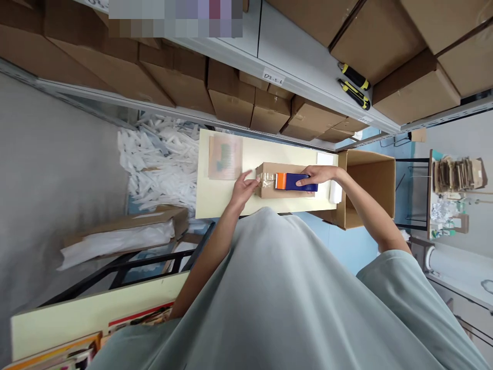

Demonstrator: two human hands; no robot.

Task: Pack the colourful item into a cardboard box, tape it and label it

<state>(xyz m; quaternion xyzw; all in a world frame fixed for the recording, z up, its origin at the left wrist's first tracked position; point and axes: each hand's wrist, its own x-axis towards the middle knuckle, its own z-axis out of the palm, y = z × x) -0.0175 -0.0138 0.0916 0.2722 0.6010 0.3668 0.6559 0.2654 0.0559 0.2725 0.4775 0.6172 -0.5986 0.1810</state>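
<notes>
Right hand (314, 176): wrapped round the rear of a blue-and-orange tape dispenser (296, 182), thumb across the top. Left hand (243, 189): fingers loosely spread, none closed round anything; tips at the left end of the carton (283, 195). Cannot tell whether they pinch the tape end or only rest there.

Carton lies lengthwise on the bench (213, 199), between the two hands. Dispenser is over its upper face, orange head toward the left hand; a strip of clear tape (267, 180) shows between head and carton end.

Technique (judgement): taping appears to be the step in hand. Keep the tape's start pressed down on the left, draw the dispenser rightward along the seam at even tension, tilt to cut, then smooth. Fingertips sit near the toothed edge; best kept off its line.

Around: a flat pinkish packet (225, 158) left of the carton, apart from it. A white roll (336, 191) near the bench's right end, and beyond that an open box (367, 192); both could limit a long rightward pull. Shelf (300, 56) overhangs the far side and may restrict lifting there; two utility knives (354, 85) lie on it. White paper strips (162, 154) heaped past the left end.
</notes>
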